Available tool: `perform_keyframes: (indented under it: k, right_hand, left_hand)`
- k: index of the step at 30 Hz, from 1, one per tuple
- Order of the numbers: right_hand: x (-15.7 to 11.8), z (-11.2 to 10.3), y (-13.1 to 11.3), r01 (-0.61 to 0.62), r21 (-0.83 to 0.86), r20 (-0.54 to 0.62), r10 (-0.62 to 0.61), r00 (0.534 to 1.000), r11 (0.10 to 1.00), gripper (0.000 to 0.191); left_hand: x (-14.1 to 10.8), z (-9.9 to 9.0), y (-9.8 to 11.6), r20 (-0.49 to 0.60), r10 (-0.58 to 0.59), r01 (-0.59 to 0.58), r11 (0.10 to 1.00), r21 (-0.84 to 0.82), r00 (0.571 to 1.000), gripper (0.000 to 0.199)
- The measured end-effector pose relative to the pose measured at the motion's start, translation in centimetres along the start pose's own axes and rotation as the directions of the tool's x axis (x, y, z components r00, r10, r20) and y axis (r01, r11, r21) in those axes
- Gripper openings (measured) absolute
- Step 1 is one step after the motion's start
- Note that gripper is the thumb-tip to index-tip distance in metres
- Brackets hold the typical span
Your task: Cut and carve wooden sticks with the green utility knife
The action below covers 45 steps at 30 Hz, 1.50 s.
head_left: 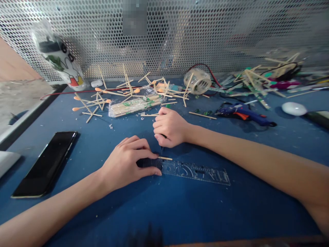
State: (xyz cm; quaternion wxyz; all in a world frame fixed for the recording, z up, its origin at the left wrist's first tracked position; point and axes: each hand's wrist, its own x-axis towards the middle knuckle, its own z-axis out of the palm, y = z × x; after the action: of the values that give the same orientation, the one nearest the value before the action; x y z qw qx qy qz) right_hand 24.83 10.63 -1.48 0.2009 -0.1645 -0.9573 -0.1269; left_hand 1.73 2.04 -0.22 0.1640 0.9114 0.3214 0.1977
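A clear plastic ruler (196, 172) lies on the blue table. My left hand (128, 161) presses on its left end, with thumb and fingertips spread over it. A short wooden stick (166, 158) lies along the ruler's upper edge, its left end at my left fingertips. Just above, my right hand (169, 127) is closed in a fist round a thin dark tool (161, 150), whose tip points down at the stick. A bit of green shows at the top of that fist. Most of the tool is hidden by the fingers.
A black phone (46, 164) lies at the left. Behind the hands are a bag of sticks (136, 105), joined stick pieces and a plastic cup (197, 81). A blue glue gun (245, 114) and a white oval object (294, 108) lie right. A perforated metal panel (102, 41) stands behind.
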Motion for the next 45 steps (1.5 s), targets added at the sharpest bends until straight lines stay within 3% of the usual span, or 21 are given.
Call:
perform_keyframes:
  k: [10, 34, 41, 45]
  right_hand:
    - [-0.05, 0.13, 0.04, 0.001, 0.013, -0.028, -0.001, 1.000, 1.000, 0.036]
    - [0.51, -0.20, -0.19, 0.036, -0.056, 0.060, -0.032, 0.998, 0.998, 0.035]
    - [0.40, -0.13, -0.34, 0.042, -0.051, 0.047, -0.040, 0.998, 0.998, 0.034]
    - [0.25, 0.08, -0.34, 0.056, -0.032, -0.035, -0.057, 0.998, 0.998, 0.034]
  left_hand:
    - [-0.08, 0.04, -0.14, -0.005, -0.010, 0.010, 1.000, -0.020, 1.000, 0.029]
    - [-0.06, -0.18, 0.10, 0.010, 0.010, -0.011, 0.999, 0.041, 1.000, 0.027]
    - [0.02, -0.21, 0.02, 0.026, 0.011, -0.011, 1.000, 0.022, 1.000, 0.028]
    - [0.03, -0.15, 0.02, 0.027, 0.024, -0.025, 0.999, 0.025, 0.999, 0.029]
